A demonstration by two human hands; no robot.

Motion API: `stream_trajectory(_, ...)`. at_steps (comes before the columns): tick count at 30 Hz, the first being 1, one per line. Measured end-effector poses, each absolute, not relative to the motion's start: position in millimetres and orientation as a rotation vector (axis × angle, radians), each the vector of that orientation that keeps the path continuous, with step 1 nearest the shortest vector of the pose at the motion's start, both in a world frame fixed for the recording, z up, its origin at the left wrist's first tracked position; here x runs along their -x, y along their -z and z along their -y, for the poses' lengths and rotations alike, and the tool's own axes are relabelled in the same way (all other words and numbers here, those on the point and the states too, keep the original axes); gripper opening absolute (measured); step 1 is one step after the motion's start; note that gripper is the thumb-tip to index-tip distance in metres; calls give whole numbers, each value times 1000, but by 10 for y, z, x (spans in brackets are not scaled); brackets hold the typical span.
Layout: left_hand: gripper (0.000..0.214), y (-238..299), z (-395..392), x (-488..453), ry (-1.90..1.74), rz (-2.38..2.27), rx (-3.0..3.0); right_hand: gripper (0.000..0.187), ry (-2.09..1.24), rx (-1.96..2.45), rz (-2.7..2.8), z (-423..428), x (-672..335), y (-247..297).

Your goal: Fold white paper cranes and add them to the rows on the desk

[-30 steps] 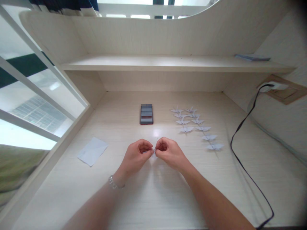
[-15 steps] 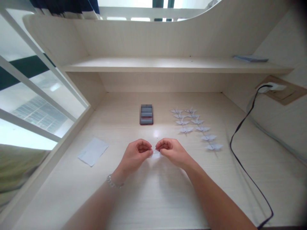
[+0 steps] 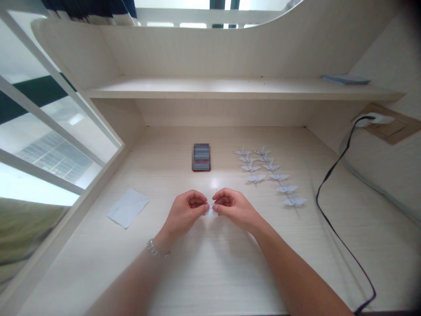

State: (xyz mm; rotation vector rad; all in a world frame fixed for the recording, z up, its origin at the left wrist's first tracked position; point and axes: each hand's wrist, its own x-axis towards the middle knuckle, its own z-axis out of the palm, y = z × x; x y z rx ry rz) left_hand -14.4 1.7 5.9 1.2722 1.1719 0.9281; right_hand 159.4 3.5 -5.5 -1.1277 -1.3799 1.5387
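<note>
A small piece of folded white paper (image 3: 211,211) is pinched between my two hands, just above the desk. My left hand (image 3: 191,208) grips its left side between thumb and curled fingers. On the other side my right hand (image 3: 233,205) has closed thumb and fingers on the paper. The fingertips hide most of it, so its folded shape is unclear. To the right of my hands, several white paper cranes (image 3: 279,177) stand in two slanting rows. A flat white sheet of paper (image 3: 128,208) lies to the left.
A dark phone-like rectangle (image 3: 201,157), blurred out, lies beyond my hands. Down the right side of the desk (image 3: 210,281) runs a black cable (image 3: 332,228) from a wall socket (image 3: 391,125). Above the back is a shelf (image 3: 210,87) with a thin flat item (image 3: 346,80).
My right thumb and fingers have shifted slightly left, nearer my left fingertips, covering more of the paper. My left hand has hardly moved.
</note>
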Motion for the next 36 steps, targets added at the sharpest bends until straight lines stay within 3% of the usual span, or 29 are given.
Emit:
stream_trajectory(26,12,32,-10,123,-857,-1145,-1387,11,-1314,1234,1610,-2,-1551,21)
stream_trajectory(36,14,-31,-40,165,-849,-1171,-1254,17,-1494,1178,1440,-55,-1634,54)
